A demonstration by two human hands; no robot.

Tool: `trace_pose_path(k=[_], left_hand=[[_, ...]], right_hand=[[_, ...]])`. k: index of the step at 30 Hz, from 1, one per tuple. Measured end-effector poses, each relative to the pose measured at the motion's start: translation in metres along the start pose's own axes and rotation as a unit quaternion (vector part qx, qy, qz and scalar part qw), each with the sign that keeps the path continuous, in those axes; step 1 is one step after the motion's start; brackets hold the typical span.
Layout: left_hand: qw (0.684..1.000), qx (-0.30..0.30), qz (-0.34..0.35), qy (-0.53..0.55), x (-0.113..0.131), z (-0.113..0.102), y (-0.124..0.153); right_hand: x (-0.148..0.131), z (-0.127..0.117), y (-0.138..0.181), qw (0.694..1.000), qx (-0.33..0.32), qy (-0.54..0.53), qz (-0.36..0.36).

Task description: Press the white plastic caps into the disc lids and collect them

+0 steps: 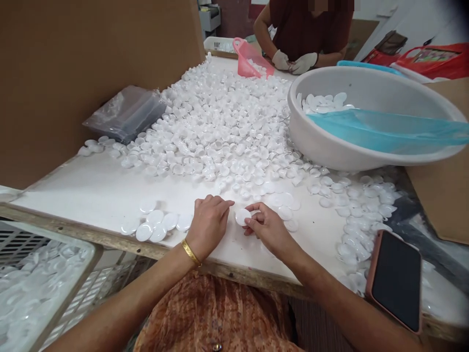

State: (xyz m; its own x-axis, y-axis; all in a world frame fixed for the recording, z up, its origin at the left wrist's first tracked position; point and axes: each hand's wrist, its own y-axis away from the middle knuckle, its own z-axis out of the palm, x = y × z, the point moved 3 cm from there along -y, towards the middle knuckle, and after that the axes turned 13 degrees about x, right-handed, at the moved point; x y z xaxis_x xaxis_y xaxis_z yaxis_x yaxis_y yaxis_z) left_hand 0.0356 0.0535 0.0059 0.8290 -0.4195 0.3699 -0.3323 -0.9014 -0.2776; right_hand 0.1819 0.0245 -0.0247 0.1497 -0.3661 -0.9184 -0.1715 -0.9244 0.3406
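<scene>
My right hand (269,227) pinches a small white round plastic cap (242,216) just above the near edge of the white table (98,190). My left hand (209,222), with a gold bangle on the wrist, rests beside it with fingers curled; whether they hold anything is hidden. A short row of flat white caps (157,226) lies to the left of that hand. A large heap of white caps (227,127) covers the middle and far part of the table.
A big white basin (330,146) with caps and a blue bag stands at right. A phone (395,278) lies at the near right edge. A white crate (40,274) sits lower left. Opposite, a gloved person (293,61) works by a pink basket (251,58). Cardboard wall at left.
</scene>
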Motion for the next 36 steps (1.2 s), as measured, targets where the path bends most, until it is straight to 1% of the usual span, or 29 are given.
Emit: trace_pose_path(k=[3,6,12,16,20,23,28,31,36], left_hand=[[1.000,-0.005,0.007,0.000,0.002,0.002,-0.005],[1.000,-0.013,0.014,-0.012,0.007,0.010,-0.012],[0.998,0.041,0.023,-0.036,0.022,0.030,-0.036],[0.996,0.057,0.039,-0.059,0.029,0.047,-0.054],[0.995,0.057,0.046,-0.073,0.030,0.060,-0.058],[0.992,0.051,0.064,-0.091,0.032,0.063,-0.058],[0.987,0.024,0.111,-0.114,0.037,0.065,-0.060],[0.987,0.019,0.112,-0.116,0.037,0.066,-0.064],[0.987,0.042,0.093,-0.120,0.040,0.064,-0.065]], right_hand=[[0.000,0.002,-0.004,0.999,0.007,0.021,0.031],[-0.003,0.003,-0.008,0.998,0.006,0.009,0.054],[0.000,0.006,-0.012,0.995,-0.011,-0.025,0.097],[0.004,0.007,-0.011,0.992,-0.021,-0.068,0.106],[0.008,0.005,-0.005,0.986,-0.042,-0.092,0.132],[0.009,0.003,-0.001,0.981,-0.050,-0.111,0.153],[0.009,0.005,-0.003,0.973,-0.030,-0.136,0.182],[0.010,0.007,-0.008,0.972,-0.035,-0.139,0.188],[0.007,0.008,-0.011,0.974,-0.051,-0.142,0.168]])
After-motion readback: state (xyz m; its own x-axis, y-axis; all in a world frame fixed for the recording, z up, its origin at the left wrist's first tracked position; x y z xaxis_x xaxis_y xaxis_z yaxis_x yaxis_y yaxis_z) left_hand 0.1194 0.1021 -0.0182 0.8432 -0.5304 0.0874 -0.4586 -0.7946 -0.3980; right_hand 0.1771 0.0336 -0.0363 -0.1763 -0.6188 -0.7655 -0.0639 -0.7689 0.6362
